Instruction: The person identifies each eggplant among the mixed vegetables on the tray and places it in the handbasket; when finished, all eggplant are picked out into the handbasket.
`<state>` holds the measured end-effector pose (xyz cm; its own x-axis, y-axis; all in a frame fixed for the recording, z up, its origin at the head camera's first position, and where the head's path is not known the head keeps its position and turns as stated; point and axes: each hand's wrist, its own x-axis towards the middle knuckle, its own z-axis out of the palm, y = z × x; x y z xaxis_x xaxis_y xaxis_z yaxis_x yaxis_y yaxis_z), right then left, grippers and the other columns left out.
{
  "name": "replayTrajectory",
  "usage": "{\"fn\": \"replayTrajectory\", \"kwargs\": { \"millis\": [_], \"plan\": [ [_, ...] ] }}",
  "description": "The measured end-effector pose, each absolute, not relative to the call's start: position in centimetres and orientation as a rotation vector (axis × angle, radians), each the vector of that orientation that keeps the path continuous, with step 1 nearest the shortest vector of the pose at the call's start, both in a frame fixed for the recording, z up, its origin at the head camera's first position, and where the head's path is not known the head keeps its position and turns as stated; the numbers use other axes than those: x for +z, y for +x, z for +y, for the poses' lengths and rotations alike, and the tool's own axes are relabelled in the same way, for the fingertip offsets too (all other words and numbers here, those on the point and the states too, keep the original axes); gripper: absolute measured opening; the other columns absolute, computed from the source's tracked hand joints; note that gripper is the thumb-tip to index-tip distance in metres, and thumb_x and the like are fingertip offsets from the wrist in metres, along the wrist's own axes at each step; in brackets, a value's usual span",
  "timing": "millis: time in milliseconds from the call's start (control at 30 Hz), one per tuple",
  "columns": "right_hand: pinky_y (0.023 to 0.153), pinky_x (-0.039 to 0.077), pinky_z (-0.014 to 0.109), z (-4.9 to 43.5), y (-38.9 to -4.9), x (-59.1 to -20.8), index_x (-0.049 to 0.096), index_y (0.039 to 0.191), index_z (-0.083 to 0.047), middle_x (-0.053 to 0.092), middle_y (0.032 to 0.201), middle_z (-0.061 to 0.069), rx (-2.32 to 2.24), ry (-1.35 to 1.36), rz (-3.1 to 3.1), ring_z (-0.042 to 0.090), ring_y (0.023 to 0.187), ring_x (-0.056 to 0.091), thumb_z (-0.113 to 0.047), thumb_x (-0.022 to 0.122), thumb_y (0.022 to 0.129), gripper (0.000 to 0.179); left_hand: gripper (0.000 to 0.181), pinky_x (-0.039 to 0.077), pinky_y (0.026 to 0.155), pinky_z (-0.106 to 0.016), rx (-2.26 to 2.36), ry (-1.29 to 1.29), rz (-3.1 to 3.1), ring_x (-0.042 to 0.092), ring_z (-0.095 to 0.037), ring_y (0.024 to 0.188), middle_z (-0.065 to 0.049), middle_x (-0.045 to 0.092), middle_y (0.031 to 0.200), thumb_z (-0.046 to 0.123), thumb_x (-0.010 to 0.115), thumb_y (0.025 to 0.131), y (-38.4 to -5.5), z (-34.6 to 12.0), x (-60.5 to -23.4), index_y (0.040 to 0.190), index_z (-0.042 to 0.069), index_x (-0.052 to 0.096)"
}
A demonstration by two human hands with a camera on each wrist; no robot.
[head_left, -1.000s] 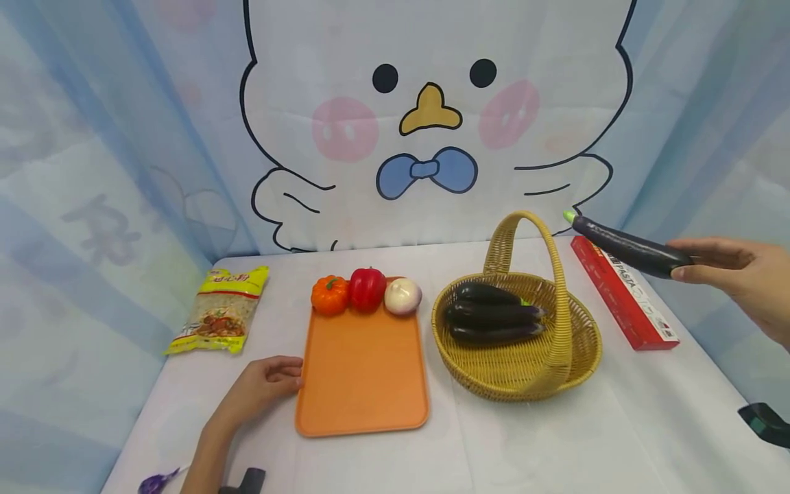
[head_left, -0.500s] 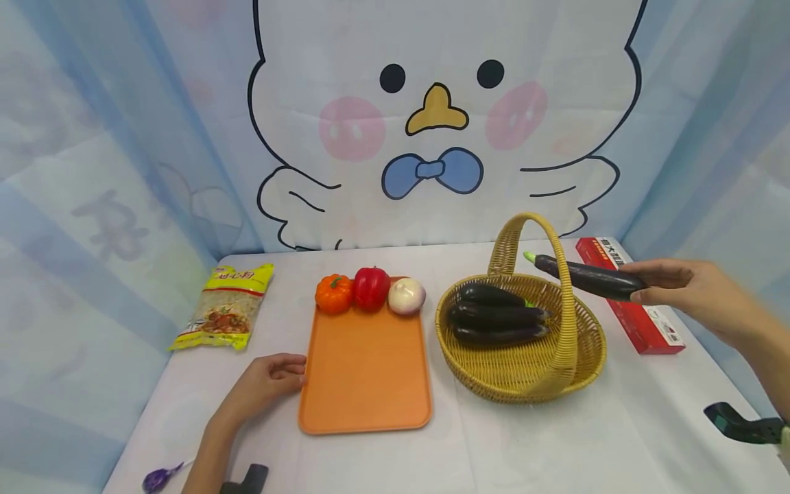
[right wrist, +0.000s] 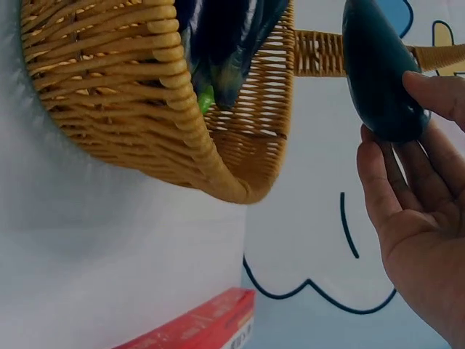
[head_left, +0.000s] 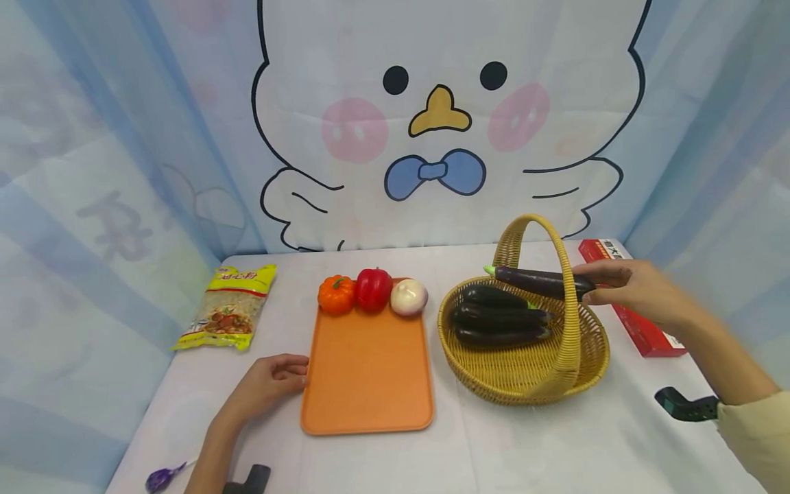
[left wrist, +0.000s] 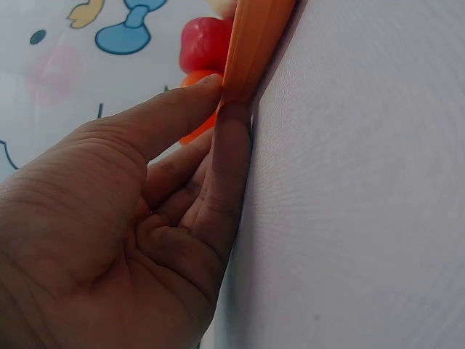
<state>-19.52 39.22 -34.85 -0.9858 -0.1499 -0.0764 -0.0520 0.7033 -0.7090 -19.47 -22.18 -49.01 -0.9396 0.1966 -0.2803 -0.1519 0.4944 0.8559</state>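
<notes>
My right hand [head_left: 642,291] pinches a dark purple eggplant [head_left: 535,281] by its thick end, green tip pointing left. This eggplant is over the wicker basket [head_left: 494,392], passing under its arched handle; the right wrist view shows the thumb and fingers around its blunt end [right wrist: 385,80]. Several eggplants [head_left: 500,317] lie inside the basket. At the left edge of the orange tray [head_left: 370,370], my left hand [head_left: 268,384] pinches the rim between thumb and fingers, as the left wrist view shows. An orange pepper [head_left: 336,295], a red pepper [head_left: 373,289] and a whitish onion [head_left: 409,298] sit along the tray's far end.
A yellow food packet [head_left: 227,307] lies at the back left. Behind the right arm is a red pasta box [head_left: 644,326]. A small purple object [head_left: 162,479] lies at the front left. A printed curtain [head_left: 432,226] hangs behind the table.
My right hand has carried the eggplant left and down, from above the pasta box to over the basket. The left hand stays at the tray's edge.
</notes>
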Motion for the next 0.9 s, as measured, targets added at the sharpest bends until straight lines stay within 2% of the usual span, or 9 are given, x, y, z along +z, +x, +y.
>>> {"fn": "replayTrajectory", "kwargs": {
  "millis": [133, 233, 333, 433, 533, 667, 767, 900],
  "plan": [
    [0.085, 0.051, 0.032, 38.3, -20.4, -35.6, 0.059, 0.136, -0.011, 0.064, 0.123, 0.009, -1.152, -0.216, 2.768, 0.024, 0.113, 0.057, -0.029, 0.071, 0.093, 0.048, 0.048, 0.053, 0.087, -0.039, 1.425, 0.029, 2.405, 0.068, -0.018, 0.092, -0.003, 0.071, 0.105, 0.028, 0.080, 0.084, -19.4, -22.1, -49.0, 0.123, 0.003, 0.066],
    [0.089, 0.051, 0.044, 37.7, -21.1, -36.2, 0.060, 0.134, -0.010, 0.063, 0.125, 0.011, -1.183, -0.258, 2.752, 0.030, 0.115, 0.056, -0.031, 0.070, 0.094, 0.047, 0.047, 0.053, 0.087, -0.038, 1.425, 0.035, 2.401, 0.068, -0.018, 0.093, -0.004, 0.071, 0.105, 0.026, 0.079, 0.085, -19.3, -22.2, -49.0, 0.124, 0.003, 0.065],
    [0.092, 0.047, 0.059, 37.3, -21.8, -36.8, 0.060, 0.134, -0.008, 0.064, 0.123, 0.014, -1.210, -0.289, 2.731, 0.034, 0.116, 0.056, -0.032, 0.071, 0.093, 0.048, 0.047, 0.053, 0.087, -0.038, 1.422, 0.034, 2.399, 0.068, -0.019, 0.093, -0.004, 0.071, 0.105, 0.026, 0.079, 0.085, -19.3, -22.2, -49.1, 0.124, 0.003, 0.065],
    [0.094, 0.043, 0.064, 36.9, -22.5, -37.3, 0.061, 0.133, -0.006, 0.066, 0.120, 0.014, -1.247, -0.297, 2.696, 0.036, 0.114, 0.058, -0.026, 0.075, 0.090, 0.049, 0.046, 0.053, 0.087, -0.038, 1.422, 0.011, 2.394, 0.068, -0.018, 0.093, -0.003, 0.071, 0.104, 0.027, 0.079, 0.085, -19.4, -22.1, -49.1, 0.123, 0.005, 0.066],
    [0.094, 0.044, 0.061, 36.6, -23.0, -37.7, 0.063, 0.130, -0.007, 0.069, 0.115, 0.012, -1.266, -0.281, 2.668, 0.035, 0.110, 0.061, -0.018, 0.077, 0.087, 0.047, 0.046, 0.053, 0.087, -0.038, 1.427, -0.007, 2.386, 0.068, -0.018, 0.092, -0.002, 0.071, 0.103, 0.027, 0.080, 0.084, -19.4, -22.0, -49.1, 0.123, 0.006, 0.066],
    [0.087, 0.051, 0.047, 36.4, -23.5, -38.2, 0.065, 0.128, -0.008, 0.070, 0.112, 0.011, -1.250, -0.283, 2.659, 0.034, 0.103, 0.064, -0.010, 0.077, 0.085, 0.044, 0.046, 0.053, 0.088, -0.038, 1.424, 0.008, 2.394, 0.068, -0.018, 0.092, -0.002, 0.071, 0.103, 0.027, 0.080, 0.085, -19.5, -22.0, -49.1, 0.123, 0.005, 0.066],
    [0.081, 0.054, 0.039, 36.2, -23.7, -38.4, 0.066, 0.127, -0.008, 0.071, 0.110, 0.011, -1.232, -0.306, 2.663, 0.031, 0.097, 0.065, -0.009, 0.076, 0.085, 0.043, 0.047, 0.053, 0.088, -0.039, 1.423, 0.005, 2.402, 0.068, -0.018, 0.092, -0.002, 0.071, 0.103, 0.027, 0.080, 0.084, -19.6, -22.1, -49.1, 0.123, 0.005, 0.066],
    [0.079, 0.055, 0.037, 36.1, -24.0, -38.8, 0.067, 0.126, -0.009, 0.071, 0.109, 0.009, -1.211, -0.361, 2.664, 0.028, 0.092, 0.066, -0.010, 0.076, 0.085, 0.042, 0.048, 0.053, 0.088, -0.039, 1.419, -0.017, 2.393, 0.067, -0.017, 0.092, -0.002, 0.071, 0.104, 0.030, 0.080, 0.084, -19.6, -22.1, -49.0, 0.124, 0.007, 0.066]
  ]
}}
